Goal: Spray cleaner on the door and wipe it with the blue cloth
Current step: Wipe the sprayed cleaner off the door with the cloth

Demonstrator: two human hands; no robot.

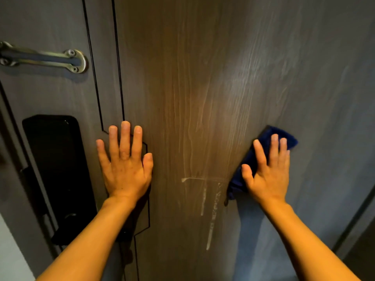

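Note:
A dark wood-grain door [203,67] fills the view. Wet streaks of cleaner [211,211] run down its middle, with a short horizontal line above two vertical drips. My right hand [267,171] presses a blue cloth [284,136] flat against the door to the right of the streaks, fingers spread over it. Part of the cloth hangs below my thumb. My left hand [125,163] rests flat on the door left of the streaks, fingers apart and holding nothing. No spray bottle is in view.
A black electronic lock panel [58,171] with a handle sits at the left edge of the door. Above it is a metal latch bar [42,58]. Thin black inlay lines [119,78] run down the door. The door frame edge [357,218] shows at lower right.

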